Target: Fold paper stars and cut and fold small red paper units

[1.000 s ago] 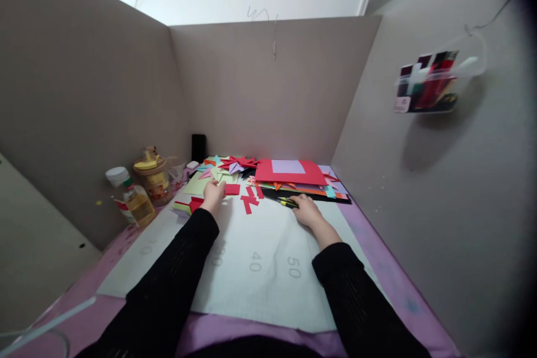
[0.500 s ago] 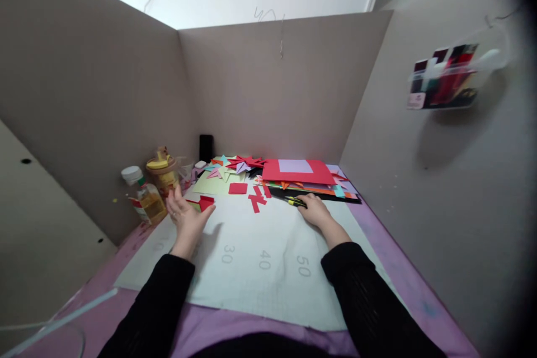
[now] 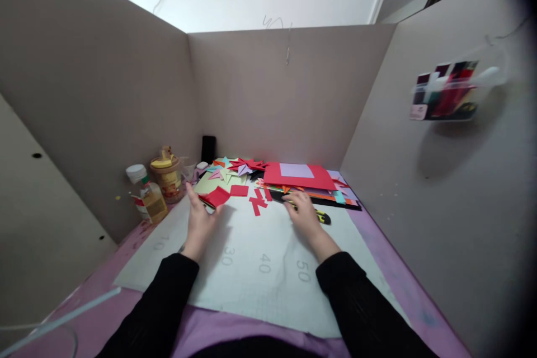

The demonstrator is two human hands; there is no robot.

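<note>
My left hand (image 3: 200, 222) holds a folded red paper piece (image 3: 218, 196) at the left of the mat, its thumb and fingers at the near edge. Something dark and greenish shows along the piece's lower edge. Over a black and yellow utility knife (image 3: 324, 217) is my right hand (image 3: 304, 215), fingers apart and curved downward. The knife lies on the mat, its middle hidden under this hand. Between the hands lie several red paper strips (image 3: 257, 204) and a flat red paper square (image 3: 239, 191).
Folded paper stars (image 3: 247, 164) and stacked coloured sheets (image 3: 327, 177) lie along the back. At left stand a bottle (image 3: 151, 204), a brown jar (image 3: 169, 182) and a clear cup (image 3: 187, 168). A black phone-like object (image 3: 208, 149) leans at the back. Grey partitions surround the desk.
My left hand has moved right with the red paper piece, which shows more of its face. My right hand has slid left along the knife, uncovering its right end.
</note>
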